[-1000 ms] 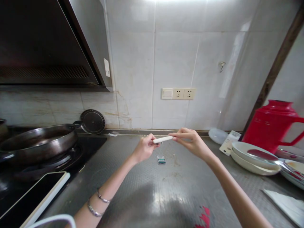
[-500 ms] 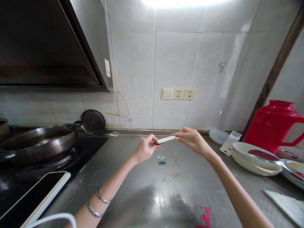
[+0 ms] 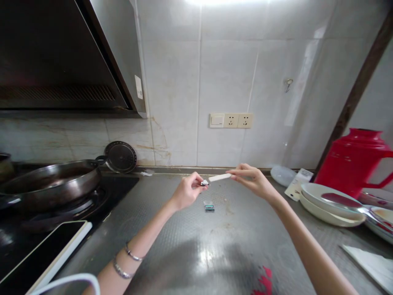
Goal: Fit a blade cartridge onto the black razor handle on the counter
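Observation:
Between its thumb and fingers, my left hand (image 3: 188, 191) pinches a small silvery piece (image 3: 204, 182) with dark parts, too small to make out fully. My right hand (image 3: 250, 179) is closed on the right end of a slim white bar (image 3: 220, 177), which points left. A narrow gap separates the bar's left end from the silvery piece. Below both hands, a small clear and teal item (image 3: 209, 207) lies on the metal counter (image 3: 172, 246).
A pan (image 3: 58, 180) sits on the stove at left, near a tablet-like device (image 3: 46, 254) and white cable (image 3: 70, 278). At right are stacked plates (image 3: 331, 213), a red jug (image 3: 353, 164) and a white card (image 3: 298, 184). Sockets (image 3: 238, 121) are on the wall.
My right hand has shifted slightly right with the white bar, whose left end has come away from my left hand. The silvery piece in my left hand now shows more.

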Motion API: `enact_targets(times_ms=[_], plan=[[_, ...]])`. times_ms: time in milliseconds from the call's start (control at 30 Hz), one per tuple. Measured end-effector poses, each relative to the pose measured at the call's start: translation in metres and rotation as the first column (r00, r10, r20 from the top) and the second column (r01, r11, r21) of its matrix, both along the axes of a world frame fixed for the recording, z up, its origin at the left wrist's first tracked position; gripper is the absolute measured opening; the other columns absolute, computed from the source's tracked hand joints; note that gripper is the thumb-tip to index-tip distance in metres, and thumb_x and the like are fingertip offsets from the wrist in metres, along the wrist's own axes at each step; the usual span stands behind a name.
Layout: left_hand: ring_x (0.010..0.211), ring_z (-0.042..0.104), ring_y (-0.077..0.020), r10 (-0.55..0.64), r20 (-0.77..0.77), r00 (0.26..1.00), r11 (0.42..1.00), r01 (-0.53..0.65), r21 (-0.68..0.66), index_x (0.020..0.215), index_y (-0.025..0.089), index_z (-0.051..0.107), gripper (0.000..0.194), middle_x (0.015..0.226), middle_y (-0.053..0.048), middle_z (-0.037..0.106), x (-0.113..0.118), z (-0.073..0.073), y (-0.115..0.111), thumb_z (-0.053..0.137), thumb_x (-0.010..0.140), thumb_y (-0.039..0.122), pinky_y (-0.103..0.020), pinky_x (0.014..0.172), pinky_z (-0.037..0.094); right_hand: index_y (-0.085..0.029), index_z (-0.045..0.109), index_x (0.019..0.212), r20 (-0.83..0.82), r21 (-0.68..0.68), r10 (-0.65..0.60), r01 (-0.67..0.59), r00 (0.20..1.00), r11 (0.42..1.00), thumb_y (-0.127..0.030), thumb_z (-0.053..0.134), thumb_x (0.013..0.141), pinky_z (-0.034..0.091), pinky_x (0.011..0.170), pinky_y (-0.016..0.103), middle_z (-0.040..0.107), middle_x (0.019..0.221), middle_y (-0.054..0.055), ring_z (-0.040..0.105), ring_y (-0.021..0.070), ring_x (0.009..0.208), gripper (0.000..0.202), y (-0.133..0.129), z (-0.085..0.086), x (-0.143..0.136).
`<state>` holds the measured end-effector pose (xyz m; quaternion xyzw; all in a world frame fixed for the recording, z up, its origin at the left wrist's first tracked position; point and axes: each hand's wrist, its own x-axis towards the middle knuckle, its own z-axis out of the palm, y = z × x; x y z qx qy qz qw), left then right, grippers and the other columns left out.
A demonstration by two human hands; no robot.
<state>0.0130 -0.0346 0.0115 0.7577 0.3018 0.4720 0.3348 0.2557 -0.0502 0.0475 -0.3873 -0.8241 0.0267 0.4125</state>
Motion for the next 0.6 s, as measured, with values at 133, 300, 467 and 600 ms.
enact_targets(times_ms=[133, 300, 467, 600], plan=[[0.076, 0.066, -0.0163, -0.005, -0.026, 1.000, 1.000, 0.005, 0.006, 0.075, 0.016, 0.049, 0.014, 0.079, -0.005, 0.069, 0.000, 0.000, 0.000, 0.062, 0.072, 0.019, -0.028, 0.072, 0.051, -0.022, 0.070, 0.101, -0.008, -0.003, 0.032, -0.032, 0.999, 0.999, -0.044, 0.051, 0.083, 0.043, 0.070, 0.027, 0.057, 0.076, 0.005, 0.054, 0.0157, 0.072, 0.033, -0.003, 0.001, -0.006], [0.074, 0.066, -0.0162, 0.014, -0.023, 1.000, 1.000, -0.013, 0.022, 0.074, 0.016, 0.048, 0.015, 0.078, -0.005, 0.068, 0.000, 0.003, -0.003, 0.063, 0.072, 0.020, -0.028, 0.071, 0.051, -0.022, 0.068, 0.104, -0.044, -0.091, 0.104, -0.107, 0.994, 0.990, -0.045, 0.051, 0.082, 0.043, 0.071, 0.028, 0.056, 0.075, 0.004, 0.053, 0.0157, 0.072, 0.036, -0.002, -0.002, -0.008], [0.076, 0.066, -0.0161, -0.004, -0.015, 1.000, 1.000, 0.005, 0.018, 0.075, 0.016, 0.048, 0.015, 0.080, -0.006, 0.068, -0.001, 0.001, 0.001, 0.063, 0.072, 0.019, -0.028, 0.072, 0.051, -0.021, 0.069, 0.102, -0.110, -0.142, 0.082, -0.097, 0.991, 0.985, -0.044, 0.054, 0.080, 0.042, 0.073, 0.028, 0.059, 0.079, 0.005, 0.055, 0.0168, 0.075, 0.035, 0.002, -0.004, 0.001], [0.074, 0.066, -0.0158, 0.001, -0.035, 0.999, 0.999, 0.000, 0.034, 0.074, 0.016, 0.048, 0.016, 0.077, -0.005, 0.068, -0.001, 0.000, 0.001, 0.064, 0.071, 0.018, -0.027, 0.070, 0.052, -0.021, 0.068, 0.104, -0.121, -0.164, 0.139, -0.158, 0.983, 0.974, -0.043, 0.054, 0.080, 0.043, 0.074, 0.029, 0.059, 0.079, 0.005, 0.055, 0.0172, 0.076, 0.035, -0.003, -0.003, -0.010]])
